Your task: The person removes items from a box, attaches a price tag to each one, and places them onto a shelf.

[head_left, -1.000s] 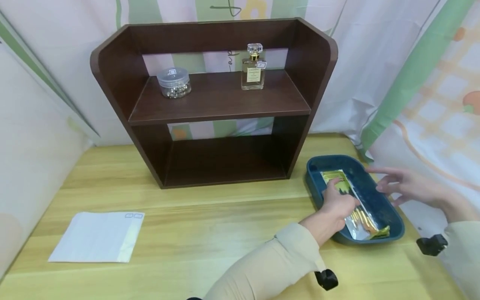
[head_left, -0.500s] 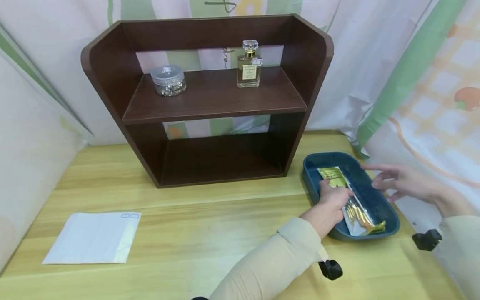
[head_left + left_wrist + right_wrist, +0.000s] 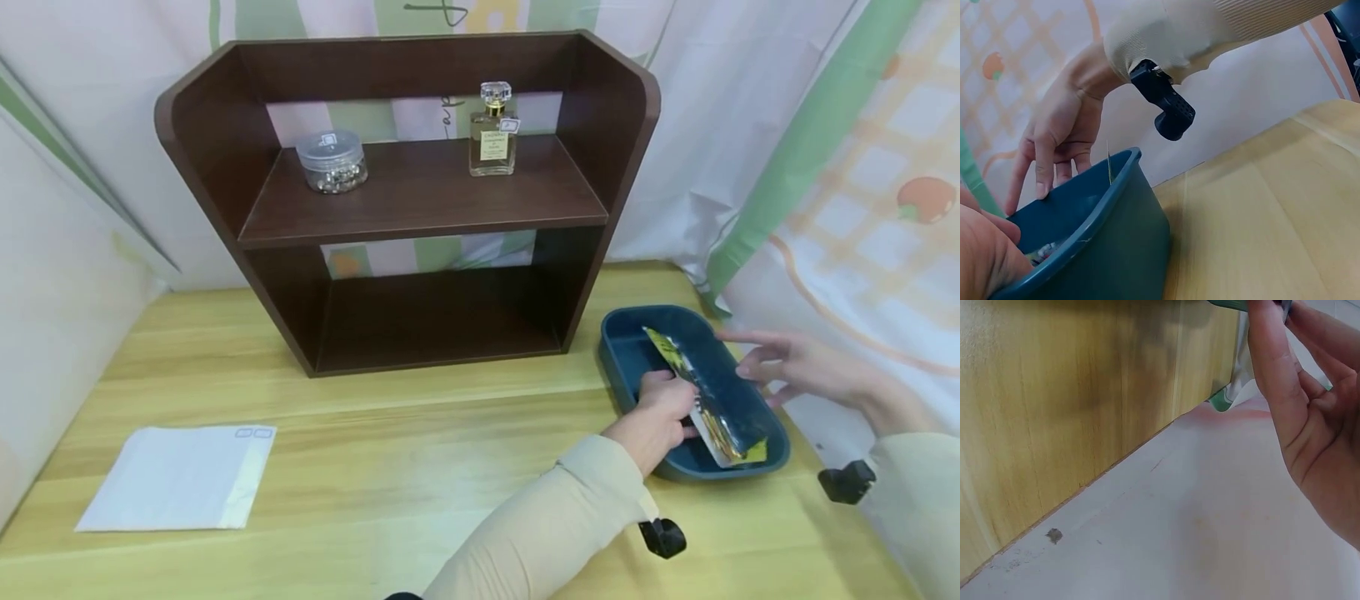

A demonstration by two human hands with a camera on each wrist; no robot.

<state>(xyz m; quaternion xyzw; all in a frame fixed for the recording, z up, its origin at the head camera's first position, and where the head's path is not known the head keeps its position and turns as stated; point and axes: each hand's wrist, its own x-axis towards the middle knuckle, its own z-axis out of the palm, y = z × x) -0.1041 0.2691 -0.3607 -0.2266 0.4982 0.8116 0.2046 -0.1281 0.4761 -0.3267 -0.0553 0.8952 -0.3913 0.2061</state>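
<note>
A dark blue plastic tub [image 3: 618,354] stands at the right of the table. Inside, a flat clear packet [image 3: 712,425] with a yellow-green top and slender gold pieces is tilted up on one long edge. My left hand [image 3: 663,404] reaches over the near-left rim and pinches the packet by its left side; some of its fingers are hidden. My right hand [image 3: 806,367] is at the far-right rim, thumb inside and other fingers outside. In the left wrist view the right hand [image 3: 1063,128] holds that rim, its index finger stretched along it.
A dark brown two-tier shelf [image 3: 427,225] stands at the back. On its upper board are a clear lidded jar [image 3: 332,162] of small silvery pieces and a perfume bottle [image 3: 492,137]. A white sheet-like pouch [image 3: 176,477] lies front left. Printed curtains [image 3: 847,217] hang behind and beside.
The packet lay flat in the tub under my left hand; now it is tipped up on its edge, left fingers hooked at its side. The right hand has stayed at the rim.
</note>
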